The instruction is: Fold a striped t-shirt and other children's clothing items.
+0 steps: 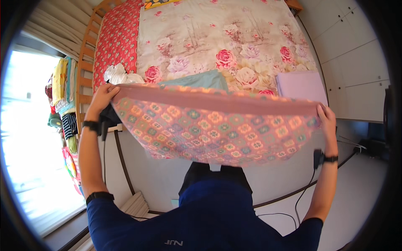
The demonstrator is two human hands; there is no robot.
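Observation:
A pink cloth with a flower-tile pattern and a plain mauve band [213, 128] is stretched wide in front of me, over the near edge of the bed. My left hand [105, 95] grips its left upper corner, thumb on top. At the right upper corner, my right hand [326, 116] pinches the same cloth. The lower part hangs down towards my waist in a curve. Just beyond the cloth a folded grey-green cloth [201, 81] lies on the bed, partly covered from view. A folded lilac cloth [300, 84] rests near my right hand, and a crumpled white cloth [119, 73] near my left.
The bed has a rose-print sheet [204, 37] and a red patterned strip [121, 37] beside a wooden bed rail [84, 69]. Folded textiles [59, 81] are piled at the left by a bright window. White cabinets [355, 62] stand at the right. Cables run from my wrist straps.

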